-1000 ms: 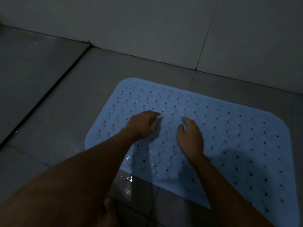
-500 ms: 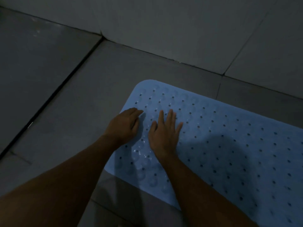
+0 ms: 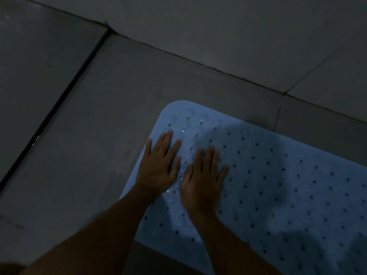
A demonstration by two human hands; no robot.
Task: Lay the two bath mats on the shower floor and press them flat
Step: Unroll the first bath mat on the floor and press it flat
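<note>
A light blue bath mat [image 3: 278, 185] with rows of small holes and suction bumps lies on the grey tiled shower floor [image 3: 99, 135], running off the right and lower edges of the view. My left hand [image 3: 160, 167] rests flat on the mat's left edge, fingers spread, palm down. Beside it, my right hand [image 3: 204, 181] lies flat on the mat with its fingers apart. Neither hand holds anything. Only one mat is in view.
A tiled wall [image 3: 218, 36] rises just beyond the mat's far edge. A dark grout line [image 3: 59, 100] runs diagonally across the floor to the left. The scene is dim.
Both hands have slid left across the mat toward its left end and flattened, fingers now spread. The view has shifted, so the mat sits further right and lower.
</note>
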